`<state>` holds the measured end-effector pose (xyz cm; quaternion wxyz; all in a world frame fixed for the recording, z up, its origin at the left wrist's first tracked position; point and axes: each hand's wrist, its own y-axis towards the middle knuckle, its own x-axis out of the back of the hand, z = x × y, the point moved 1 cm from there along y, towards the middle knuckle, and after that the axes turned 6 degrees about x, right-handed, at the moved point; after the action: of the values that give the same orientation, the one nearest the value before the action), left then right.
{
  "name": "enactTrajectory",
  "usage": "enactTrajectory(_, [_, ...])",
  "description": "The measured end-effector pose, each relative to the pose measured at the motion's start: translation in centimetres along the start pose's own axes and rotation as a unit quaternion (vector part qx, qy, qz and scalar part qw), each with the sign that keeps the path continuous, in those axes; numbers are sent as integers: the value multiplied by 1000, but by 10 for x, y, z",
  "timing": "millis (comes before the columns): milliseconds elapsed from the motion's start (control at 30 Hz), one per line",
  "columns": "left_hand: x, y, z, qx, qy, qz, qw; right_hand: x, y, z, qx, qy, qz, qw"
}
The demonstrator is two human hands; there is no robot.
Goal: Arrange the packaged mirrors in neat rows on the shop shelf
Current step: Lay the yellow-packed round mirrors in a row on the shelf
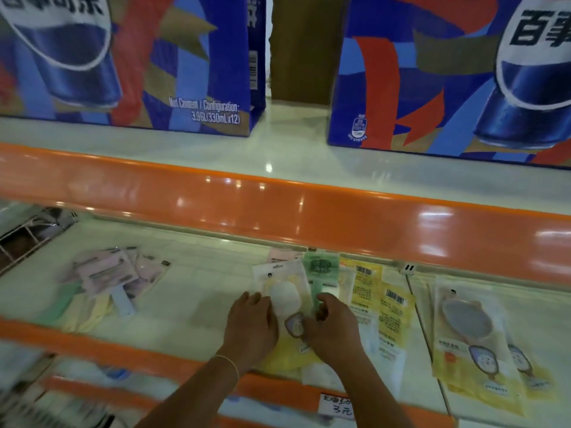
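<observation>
The location is a retail shop, identified by tiered display shelving with glossy orange front rails [278, 208] and pale shelf boards [191, 291]. The upper shelf carries two printed cola multipack cartons [160, 66], one marked with net content text and a barcode, and the lower shelf [423, 307] holds flat packaged mirrors [469, 332] in clear hang-hole sleeves, several showing barcode labels [364, 270]. A handwritten price tag [336, 404] is fixed to the front rail of the lower shelf, and a wire basket rack [27, 239] sits at the left end.
</observation>
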<state>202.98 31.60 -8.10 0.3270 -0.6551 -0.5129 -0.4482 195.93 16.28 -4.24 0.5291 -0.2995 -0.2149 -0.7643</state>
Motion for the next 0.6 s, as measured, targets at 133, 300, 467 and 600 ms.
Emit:
enactTrajectory(133, [-18,2,24,-27,-37,16,999,-11,2,10,-44,40,-5,998])
enactTrajectory(300, [12,-11,20,2,-177,35,984,-25,-4,16,-102,112,1,988])
enactTrajectory(467, [15,-12,23,34,-280,30,959,-15,-19,18,-129,255,-21,958])
enactTrajectory(600, [19,-10,22,38,-389,42,919,0,-40,25,-110,318,8,942])
